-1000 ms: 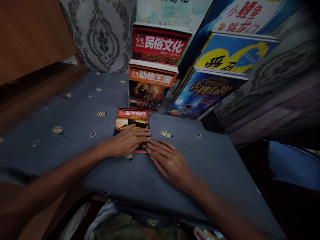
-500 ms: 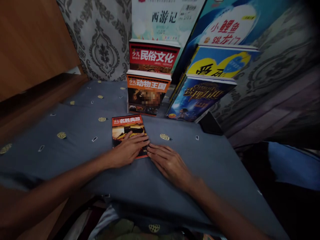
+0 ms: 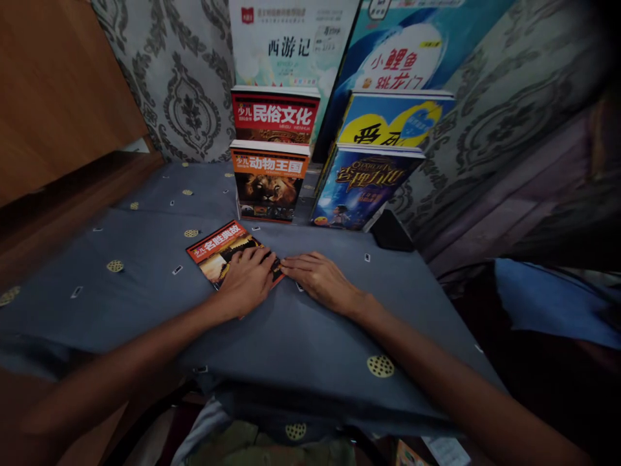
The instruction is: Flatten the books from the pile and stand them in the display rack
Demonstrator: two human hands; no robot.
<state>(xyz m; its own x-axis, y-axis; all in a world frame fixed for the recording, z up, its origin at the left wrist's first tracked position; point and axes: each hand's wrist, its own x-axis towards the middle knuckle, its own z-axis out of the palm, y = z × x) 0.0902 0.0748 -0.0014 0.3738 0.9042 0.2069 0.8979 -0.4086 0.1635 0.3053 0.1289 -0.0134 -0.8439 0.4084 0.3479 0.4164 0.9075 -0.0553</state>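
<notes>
Cloth, dark blue with small yellow motifs [image 3: 145, 259], covers the surface. Rear upright books read 西游记 [image 3: 286, 45] and 小鲤鱼跳龙门 [image 3: 402, 61], tops cut off; in front, 民俗文化 [image 3: 274, 116] and 动物王国 [image 3: 269, 181]. Thin orange-red booklet 名胜典故 [image 3: 216, 249] lies flat, turned askew, lower part hidden under left hand [image 3: 247, 281], fingers spread, pressing. Right hand [image 3: 317, 278] rests flat beside it, fingertips at its edge.

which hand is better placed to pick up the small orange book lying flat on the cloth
Left, probably. The left hand already lies flat on the small orange book, covering its near half. The right hand rests on the blue cloth beside it, fingertips only at the book's corner.
</notes>
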